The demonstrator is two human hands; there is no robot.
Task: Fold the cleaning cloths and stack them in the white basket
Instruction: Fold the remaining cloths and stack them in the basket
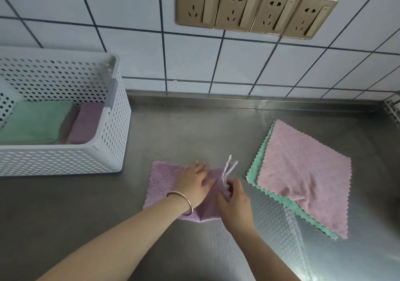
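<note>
From the head camera, the job looks roughly half done. The white basket [104, 151] stands at the left on the steel desk [65, 205], and inside it lie folded cloths: a green one [36, 122] flat along the bottom and a purple one [84, 125] just beside it at the right, with a thin pinkish edge showing between them. Still to be folded are the cloth in hand and at least two more in the unfolded stack on the right, where a pink cloth [303, 172] lies spread flat over a green cloth [255, 168] of which only the scalloped left and lower edges show; whether more lie beneath cannot be told. The lilac cloth [160, 183] sits in the middle of the desk, near the basket's front corner and well apart from the stack. It is soft, quilted in a diamond pattern and wavy-edged, with a white hanging loop [229, 168] sticking up at its right side. The left hand [194, 183] lies flat on it, fingers straight, pressing it down; a metal bangle [184, 200] circles that wrist. The right hand [233, 198] is curled over the cloth's right edge, pinching the fabric just below the loop, probably to bring that edge over for a fold.
</note>
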